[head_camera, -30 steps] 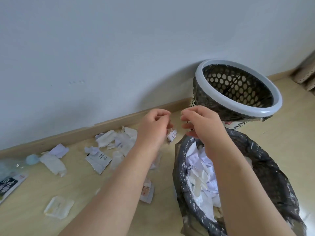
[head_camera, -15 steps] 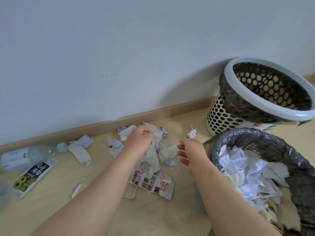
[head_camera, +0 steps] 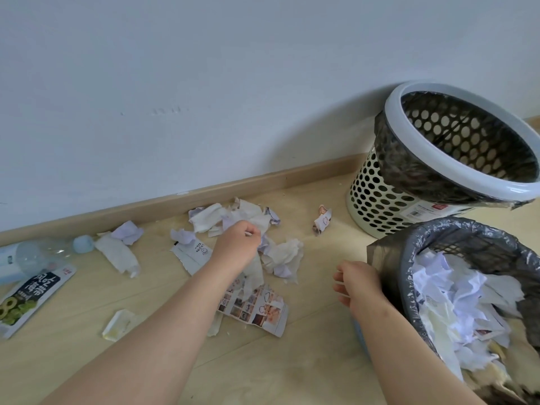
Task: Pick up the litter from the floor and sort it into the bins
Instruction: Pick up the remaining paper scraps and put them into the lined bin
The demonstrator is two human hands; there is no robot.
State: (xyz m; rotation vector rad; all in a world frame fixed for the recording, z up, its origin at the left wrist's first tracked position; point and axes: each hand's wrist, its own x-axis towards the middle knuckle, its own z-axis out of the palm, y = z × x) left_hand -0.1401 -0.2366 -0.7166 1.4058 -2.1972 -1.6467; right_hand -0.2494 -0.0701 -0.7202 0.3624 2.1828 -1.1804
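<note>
Crumpled paper and tissue scraps (head_camera: 280, 255) lie heaped on the wooden floor near the baseboard. My left hand (head_camera: 236, 247) is down on this heap, fingers curled shut around white scraps. My right hand (head_camera: 356, 285) hovers just left of the grey bin (head_camera: 438, 238), fingers loosely apart and holding nothing. That bin has a dark liner and is filled with crumpled white paper (head_camera: 455, 302). Behind it stands a white perforated bin (head_camera: 391, 112) with a black liner, and I see nothing inside it. A small rolled scrap (head_camera: 321, 220) lies alone between the heap and the white bin.
A clear plastic bottle (head_camera: 29, 255) and a dark snack packet (head_camera: 26, 296) lie at the far left. A twisted tissue (head_camera: 117, 252), a small wrapper (head_camera: 119, 323) and a printed leaflet (head_camera: 257, 311) are on the floor. The wall and baseboard (head_camera: 146, 209) close off the back.
Both hands came apart from in front of the bins and dropped toward the floor. My left hand went onto the scrap heap. The view swung left and down.
</note>
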